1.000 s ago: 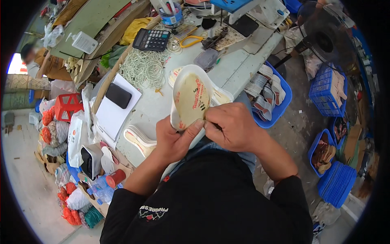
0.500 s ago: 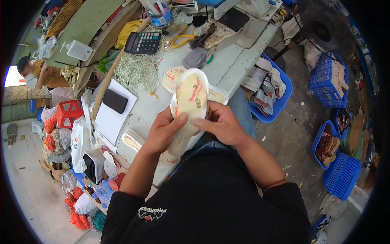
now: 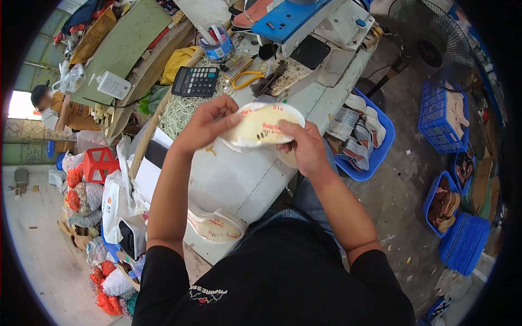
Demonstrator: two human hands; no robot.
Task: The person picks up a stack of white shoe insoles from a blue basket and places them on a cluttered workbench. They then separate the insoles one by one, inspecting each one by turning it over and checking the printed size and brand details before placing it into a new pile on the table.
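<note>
Between my two hands is a cream shoe insole (image 3: 260, 124) with a white rim and red print, lying crosswise above the table. My left hand (image 3: 209, 126) grips its left end, thumb on top. At the other end, my right hand (image 3: 305, 145) pinches it with the thumb pressed on the upper face; the fingers beneath are partly hidden. Another pale piece shows below the right hand, and I cannot tell whether it is held. A stack of similar insoles (image 3: 217, 225) rests at the table's near edge, next to my left forearm.
On the table (image 3: 228, 182) are a calculator (image 3: 194, 81), tangled pale cord (image 3: 182, 113), yellow-handled pliers (image 3: 247, 79) and a blue machine (image 3: 291, 22). A blue basin of footwear parts (image 3: 361, 136) stands at the right, with a fan (image 3: 427, 43) beyond it.
The insole has turned from upright to crosswise. My left hand has moved up to its left end, and my right hand to its right end. The stack by the near edge now shows more fully.
</note>
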